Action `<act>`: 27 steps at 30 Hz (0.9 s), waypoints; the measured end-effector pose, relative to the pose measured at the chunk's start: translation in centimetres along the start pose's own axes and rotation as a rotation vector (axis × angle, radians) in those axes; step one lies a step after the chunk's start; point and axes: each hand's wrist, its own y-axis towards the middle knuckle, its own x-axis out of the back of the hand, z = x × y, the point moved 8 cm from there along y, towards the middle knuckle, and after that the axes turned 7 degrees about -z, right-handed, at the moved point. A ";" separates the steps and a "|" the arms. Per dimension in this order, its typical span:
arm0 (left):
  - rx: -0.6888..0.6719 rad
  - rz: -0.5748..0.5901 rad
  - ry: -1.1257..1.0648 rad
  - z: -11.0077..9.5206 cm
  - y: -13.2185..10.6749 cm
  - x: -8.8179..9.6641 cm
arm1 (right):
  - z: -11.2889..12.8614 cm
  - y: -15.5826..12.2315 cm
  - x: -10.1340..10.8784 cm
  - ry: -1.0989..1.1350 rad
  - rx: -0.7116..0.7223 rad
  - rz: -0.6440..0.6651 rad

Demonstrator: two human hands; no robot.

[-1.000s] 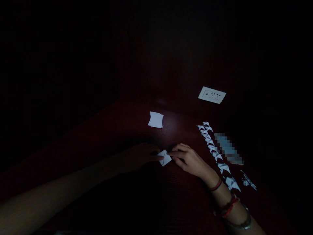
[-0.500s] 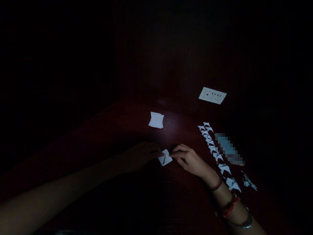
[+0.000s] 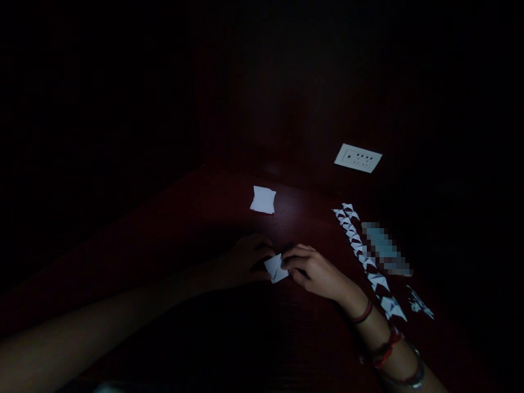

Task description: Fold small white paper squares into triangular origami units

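Folded paper [image 3: 275, 268] is lying inward from the surface's [image 3: 298, 206] back edge, right fingers [image 3: 298, 253] holding its right corner, left fingers [image 3: 265, 252] parting beside it, grip unclear, light even pressure probably keeping creases true.

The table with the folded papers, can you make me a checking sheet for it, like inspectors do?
Surface: dark red table, dimly lit.
Papers: a small creased paper between the hands; a stack of white paper farther back; folded white pieces lined up on the right.
Clutter: a pixelated bluish oblong and small whitish bits, too unclear to name.
Grips: left hand at the paper's left side, in shadow; right hand touching its right side. How tight, can't tell.
Cables: nothing seen.
Surroundings: white socket plate behind the table; the rest mostly dark.
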 end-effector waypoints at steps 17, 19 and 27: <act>-0.222 0.185 -0.210 -2.2 0.8 2.6 | 0.0 -0.4 0.8 -0.098 -0.038 0.082; -0.238 0.200 -0.145 -2.7 0.6 2.8 | 0.0 -0.4 0.9 -0.107 -0.052 0.087; -0.237 0.058 0.157 -2.7 0.2 1.3 | -0.1 -0.5 0.9 -0.084 -0.062 0.107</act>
